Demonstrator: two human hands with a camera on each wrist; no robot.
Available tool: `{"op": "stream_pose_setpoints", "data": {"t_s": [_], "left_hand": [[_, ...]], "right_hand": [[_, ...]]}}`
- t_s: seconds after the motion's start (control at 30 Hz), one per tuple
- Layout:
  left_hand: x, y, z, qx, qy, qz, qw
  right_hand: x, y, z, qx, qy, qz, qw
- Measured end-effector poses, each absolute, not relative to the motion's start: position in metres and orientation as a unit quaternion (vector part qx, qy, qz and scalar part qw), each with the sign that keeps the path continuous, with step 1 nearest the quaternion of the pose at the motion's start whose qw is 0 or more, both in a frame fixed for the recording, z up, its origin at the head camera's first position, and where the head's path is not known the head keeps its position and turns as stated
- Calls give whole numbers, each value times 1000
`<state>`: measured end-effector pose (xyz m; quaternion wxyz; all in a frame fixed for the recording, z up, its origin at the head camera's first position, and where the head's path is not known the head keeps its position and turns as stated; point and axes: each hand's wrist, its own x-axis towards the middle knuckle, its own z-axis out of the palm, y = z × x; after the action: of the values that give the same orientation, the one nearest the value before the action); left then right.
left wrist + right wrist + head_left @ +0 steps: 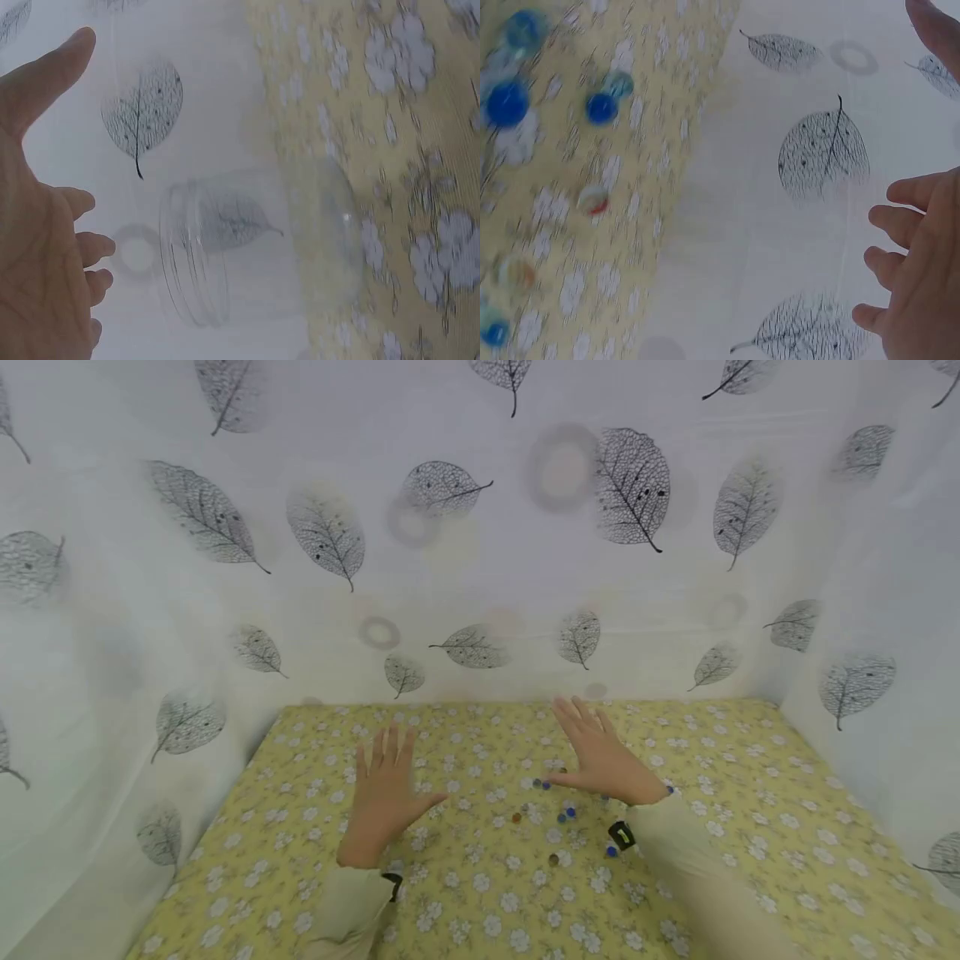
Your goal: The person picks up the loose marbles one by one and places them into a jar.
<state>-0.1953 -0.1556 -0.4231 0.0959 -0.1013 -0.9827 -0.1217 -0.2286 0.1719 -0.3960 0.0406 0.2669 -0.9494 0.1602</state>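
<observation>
Your left hand [382, 797] and right hand [606, 762]: apart, spread, nothing picked up yet | marbles [571, 812]: loose on cloth [300, 793] | jar [259, 277]: none seen inside

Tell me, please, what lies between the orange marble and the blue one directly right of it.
The head view shows flowered cloth, then a teal marble beside the blue one.

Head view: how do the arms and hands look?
The left sleeve and right sleeve are long, pale cream. A small black piece shows beside each, too small to identify. The left hand and right hand are bare, without gloves.
</observation>
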Motion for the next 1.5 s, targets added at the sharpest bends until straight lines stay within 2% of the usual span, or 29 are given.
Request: {"op": "stream_pose_setpoints", "data": {"t_s": [0.27, 0.6, 0.77, 1.5], "left_hand": [[-197, -195, -425, -67, -984, -122, 110], [-195, -221, -429, -52, -985, -118, 116], [-194, -232, -429, -44, -987, -115, 104], [-207, -240, -439, -49, -990, -120, 55]], "right_hand": [[-254, 114, -400, 326, -930, 170, 28], [-263, 55, -404, 353, -926, 133, 12], [-266, 33, -409, 366, -922, 125, -5], [-290, -24, -444, 373, -925, 58, -37]]}}
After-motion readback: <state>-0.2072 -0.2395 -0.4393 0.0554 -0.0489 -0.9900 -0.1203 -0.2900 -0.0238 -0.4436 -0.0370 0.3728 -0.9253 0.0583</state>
